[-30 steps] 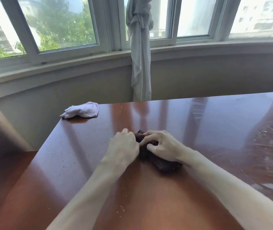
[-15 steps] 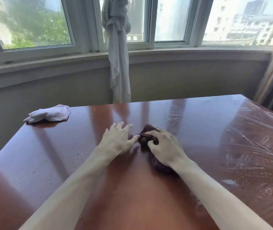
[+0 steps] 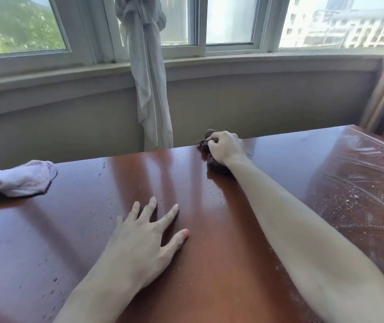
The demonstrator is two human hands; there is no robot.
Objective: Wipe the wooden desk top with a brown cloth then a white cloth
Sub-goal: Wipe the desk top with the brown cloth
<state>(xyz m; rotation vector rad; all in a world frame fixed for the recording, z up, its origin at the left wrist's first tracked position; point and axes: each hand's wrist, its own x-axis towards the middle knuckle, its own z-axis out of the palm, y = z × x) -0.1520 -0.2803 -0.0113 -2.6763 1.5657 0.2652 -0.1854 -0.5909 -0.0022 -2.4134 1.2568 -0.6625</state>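
Head view: right hand (image 3: 226,148) now far out at the 12 o'clock edge of the tabletop (image 3: 209,264), fingers curled tight round the bunched brown cloth (image 3: 215,165). Half a second ago, same hand and cloth at mid-tabletop, just beside the left hand; so a long forward push made since then, arm nearly straight. Left hand (image 3: 144,238) no longer touching the cloth: lying flat at about 7 o'clock, fingers spread and straight, holding nothing, probably for support while leaning forward. White cloth (image 3: 16,180) crumpled at 10 o'clock near the far left corner, untouched, well apart from both hands.

Meaning for the task, as a judgement: first wiping stage just started, only one stroke up the middle. Small dark specks visible around the left hand and toward the far edge. Dusty smears and crumbs visible at 2 to 3 o'clock, so that side probably not wiped yet. Likely next: pull the brown cloth back or sweep it sideways. White cloth stage not yet begun. Grey curtain (image 3: 149,85) hanging behind the far edge, close to the brown cloth but apart from it.
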